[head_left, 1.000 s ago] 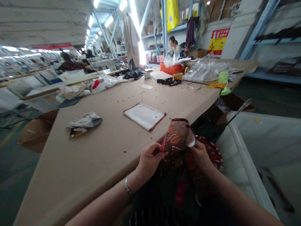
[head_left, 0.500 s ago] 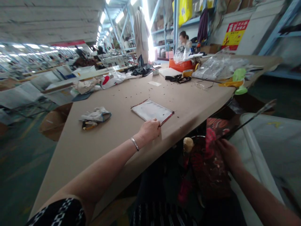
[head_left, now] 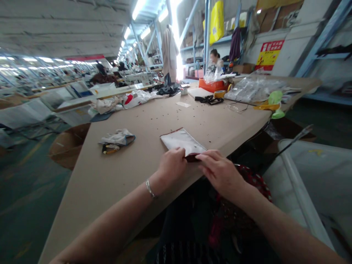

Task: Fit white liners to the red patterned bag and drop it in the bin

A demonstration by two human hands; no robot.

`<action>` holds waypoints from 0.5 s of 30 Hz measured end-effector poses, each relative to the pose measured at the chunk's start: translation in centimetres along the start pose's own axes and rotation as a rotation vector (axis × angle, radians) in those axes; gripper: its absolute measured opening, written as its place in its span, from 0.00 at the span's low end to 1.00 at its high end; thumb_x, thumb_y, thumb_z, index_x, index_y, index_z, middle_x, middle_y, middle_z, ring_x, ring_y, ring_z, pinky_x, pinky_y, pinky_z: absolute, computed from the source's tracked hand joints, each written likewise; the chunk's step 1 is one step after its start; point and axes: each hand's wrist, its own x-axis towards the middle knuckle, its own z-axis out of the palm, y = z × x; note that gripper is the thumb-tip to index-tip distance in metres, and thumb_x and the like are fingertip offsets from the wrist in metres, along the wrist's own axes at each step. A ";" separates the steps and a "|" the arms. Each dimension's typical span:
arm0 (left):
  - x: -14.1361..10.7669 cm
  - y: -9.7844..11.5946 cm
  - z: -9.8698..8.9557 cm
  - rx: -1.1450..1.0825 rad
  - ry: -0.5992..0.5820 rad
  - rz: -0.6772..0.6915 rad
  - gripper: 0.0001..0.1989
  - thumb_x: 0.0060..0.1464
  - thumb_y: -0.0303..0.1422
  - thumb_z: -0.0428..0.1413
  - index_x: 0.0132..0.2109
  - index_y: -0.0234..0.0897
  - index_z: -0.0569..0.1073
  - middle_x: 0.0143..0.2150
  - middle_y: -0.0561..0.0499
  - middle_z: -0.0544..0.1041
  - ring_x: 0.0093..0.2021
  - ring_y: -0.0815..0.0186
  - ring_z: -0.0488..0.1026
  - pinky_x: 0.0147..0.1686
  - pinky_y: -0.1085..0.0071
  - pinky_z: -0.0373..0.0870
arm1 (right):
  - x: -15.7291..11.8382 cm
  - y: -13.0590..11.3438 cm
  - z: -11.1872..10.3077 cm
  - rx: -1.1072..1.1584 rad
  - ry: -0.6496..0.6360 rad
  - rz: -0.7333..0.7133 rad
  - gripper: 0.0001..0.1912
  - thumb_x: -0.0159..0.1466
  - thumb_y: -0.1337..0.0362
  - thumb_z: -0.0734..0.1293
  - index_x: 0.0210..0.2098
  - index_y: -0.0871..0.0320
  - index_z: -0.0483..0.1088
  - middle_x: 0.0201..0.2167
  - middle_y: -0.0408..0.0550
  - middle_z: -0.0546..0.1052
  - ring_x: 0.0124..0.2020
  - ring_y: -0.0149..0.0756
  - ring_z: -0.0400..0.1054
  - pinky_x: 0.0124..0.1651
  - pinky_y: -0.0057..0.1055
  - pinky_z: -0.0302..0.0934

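— How are your hands sitting?
— Your left hand and right hand are reaching forward, fingers pinching the white pouch lying at the bench edge.

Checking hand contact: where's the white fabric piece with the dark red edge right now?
In the head view the white fabric piece lies flat at the table edge nearest the person, just right of centre, with the left hand and right hand on its near end.

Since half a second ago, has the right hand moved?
Yes. The right hand came up from the patterned cloth below the table edge and now rests at the white pouch's near corner.
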 end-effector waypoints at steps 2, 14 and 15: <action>-3.2 0.3 -0.9 -0.063 0.034 0.030 0.06 0.49 0.24 0.49 0.28 0.37 0.67 0.29 0.48 0.73 0.29 0.65 0.67 0.29 0.68 0.58 | 1.1 -2.2 1.9 -0.121 -0.165 -0.026 0.16 0.66 0.69 0.63 0.54 0.62 0.67 0.49 0.55 0.72 0.52 0.46 0.64 0.56 0.42 0.63; -16.3 -0.9 1.4 -0.547 -0.099 -0.180 0.07 0.42 0.22 0.50 0.29 0.38 0.65 0.29 0.50 0.70 0.29 0.65 0.65 0.31 0.69 0.57 | -8.2 -1.6 2.2 -0.160 -0.250 0.176 0.28 0.55 0.77 0.59 0.54 0.55 0.69 0.43 0.53 0.78 0.39 0.46 0.75 0.37 0.39 0.73; -16.3 -0.6 2.6 -0.702 -0.150 -0.251 0.06 0.42 0.23 0.51 0.28 0.38 0.65 0.27 0.51 0.69 0.29 0.65 0.65 0.31 0.69 0.57 | -9.7 -1.3 2.8 -0.078 -0.222 0.144 0.27 0.54 0.74 0.61 0.51 0.49 0.72 0.39 0.50 0.79 0.37 0.45 0.76 0.36 0.37 0.74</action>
